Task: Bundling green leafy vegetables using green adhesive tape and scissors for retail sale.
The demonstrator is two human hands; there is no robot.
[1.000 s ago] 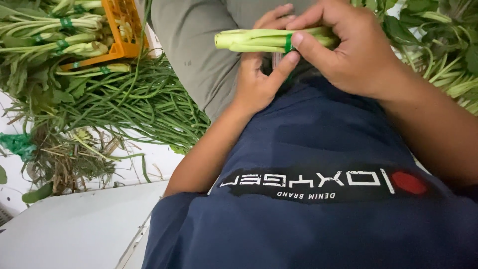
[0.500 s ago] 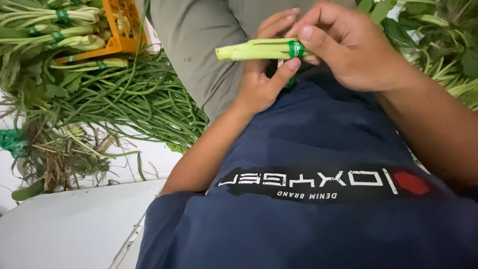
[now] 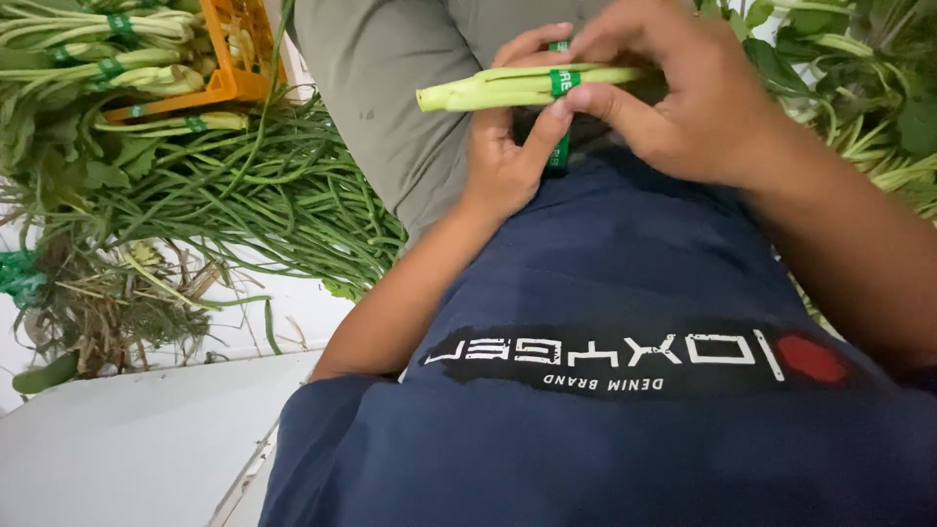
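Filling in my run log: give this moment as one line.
left hand: under stalk bundle | right hand: pinching green band | orange crate: left

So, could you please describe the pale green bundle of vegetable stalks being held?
The pale green bundle of vegetable stalks lies roughly level above the lap, cut ends pointing left. A green tape band wraps it. The right hand grips it from above, the left hand supports it below.
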